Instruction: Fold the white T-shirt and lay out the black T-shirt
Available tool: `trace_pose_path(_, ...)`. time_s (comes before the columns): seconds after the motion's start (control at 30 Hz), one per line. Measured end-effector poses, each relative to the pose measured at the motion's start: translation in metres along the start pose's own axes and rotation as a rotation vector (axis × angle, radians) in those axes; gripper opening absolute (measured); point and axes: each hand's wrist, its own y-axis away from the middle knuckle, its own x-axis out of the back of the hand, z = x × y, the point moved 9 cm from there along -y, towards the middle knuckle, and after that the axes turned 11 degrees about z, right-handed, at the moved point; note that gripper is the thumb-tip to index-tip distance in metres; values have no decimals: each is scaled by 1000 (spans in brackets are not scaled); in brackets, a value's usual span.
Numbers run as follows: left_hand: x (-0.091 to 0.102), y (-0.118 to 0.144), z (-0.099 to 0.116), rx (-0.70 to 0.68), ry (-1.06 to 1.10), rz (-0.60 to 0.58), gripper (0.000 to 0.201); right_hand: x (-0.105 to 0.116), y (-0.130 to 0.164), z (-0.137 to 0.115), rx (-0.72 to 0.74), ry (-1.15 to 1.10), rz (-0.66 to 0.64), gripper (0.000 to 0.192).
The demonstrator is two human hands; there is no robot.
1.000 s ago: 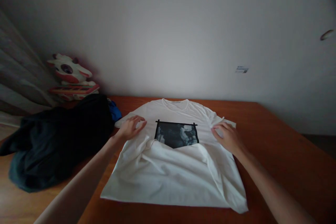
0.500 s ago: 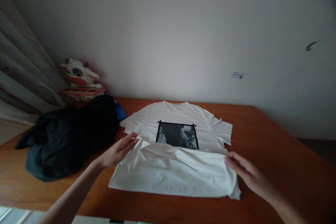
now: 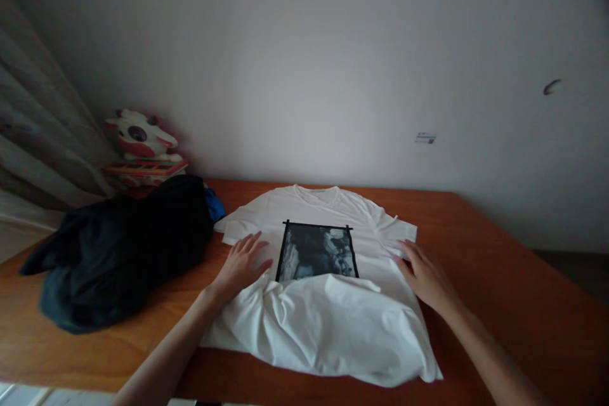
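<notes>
A white T-shirt (image 3: 328, 323) with a dark framed print (image 3: 316, 250) on its chest lies spread on the table, its collar toward the wall. The lower part is rumpled and puffed up, covering the print's bottom edge. My left hand (image 3: 245, 260) rests on the shirt's left side below the sleeve, fingers spread and pointing away from me. On the opposite side, my right hand (image 3: 421, 269) is at the shirt's edge just under the right sleeve, its fingers apart. Neither hand pinches the fabric.
A dark heap of clothing (image 3: 128, 254) lies on the left of the wooden table (image 3: 499, 292), with a bit of blue cloth (image 3: 215, 204) behind it. A cow-shaped toy keyboard (image 3: 145, 146) stands in the back left corner beside a curtain (image 3: 42, 120). The wall closes off the back.
Both hands have let go of the shirt's folded fabric and moved farther up along its sides. The lower part has dropped toward me, puffed up, and more of the print shows.
</notes>
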Motion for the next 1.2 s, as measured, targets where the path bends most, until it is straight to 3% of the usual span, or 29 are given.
trace_pose_path(0.13, -20, 10, 3, -28, -166, -66, 61, -29, 5, 20, -30, 267, -180, 56)
trace_pose_path(0.33, -6, 17, 15, -33, -185, -66, 62, -9, 15, 34, -48, 409, -218, 51)
trace_pose_path(0.47, 3, -8, 27, -25, -82, -22, 50, -4, -21, 34, -3, 383, -192, 43)
trace_pose_path(0.63, -12, -32, 20, 22, -40, 12, 55, -35, -69, 22, 43, 283, -168, 41)
trace_pose_path(0.77, -31, -25, 5, 83, -84, -46, 65, -64, -66, 41, -216, 349, -254, 60)
trace_pose_path(0.9, -32, -21, 6, 100, -40, -42, 64, -67, -56, 53, -378, 461, -260, 70)
trace_pose_path(0.97, -24, -26, 5, 115, 37, 17, 55, -64, -62, 44, -393, 506, -247, 67)
trace_pose_path(1.03, -12, -32, -1, 122, 123, 104, 43, -64, -75, 16, -338, 490, -239, 60)
trace_pose_path(1.1, 3, -37, -18, 142, 142, 196, 35, -68, -89, -28, -225, 397, -239, 53)
trace_pose_path(1.2, 21, -34, -59, 266, -3, 285, 31, -76, -102, -100, -88, 213, -189, 42)
